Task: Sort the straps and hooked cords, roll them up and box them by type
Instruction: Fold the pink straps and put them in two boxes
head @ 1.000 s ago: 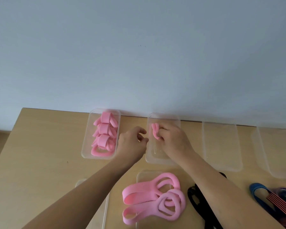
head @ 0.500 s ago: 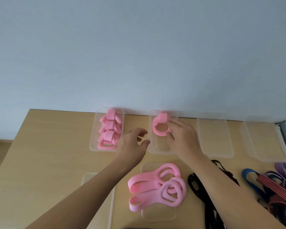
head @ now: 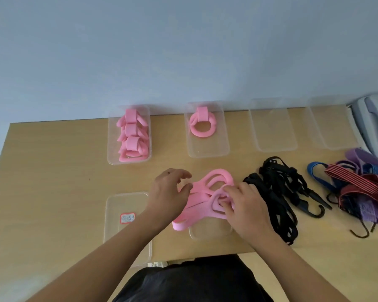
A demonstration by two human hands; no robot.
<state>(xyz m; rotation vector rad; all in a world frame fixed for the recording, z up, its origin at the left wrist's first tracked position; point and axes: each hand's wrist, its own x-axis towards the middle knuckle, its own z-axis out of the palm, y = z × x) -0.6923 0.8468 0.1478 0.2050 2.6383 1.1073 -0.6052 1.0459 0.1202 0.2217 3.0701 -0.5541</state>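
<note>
Pink rolls [head: 129, 136] fill one box [head: 111, 149], your right hand [head: 247, 209] pinches loose pink straps [head: 205, 199], left hand [head: 168, 192] half-curled, black cords [head: 277, 192] untouched.

The place looks like a plain room set up as a sorting station, perhaps an office or a small workroom; which of these it is, I cannot tell. A light wooden table [head: 52, 192] stands against a bare pale blue wall [head: 183, 51]. Four clear plastic boxes [head: 273, 127] stand in a row along the far edge, and a flat clear lid with a small handwritten label [head: 127, 218] lies on the near left. At the far right there is a grey-white device [head: 371, 123], only partly in view.
</note>
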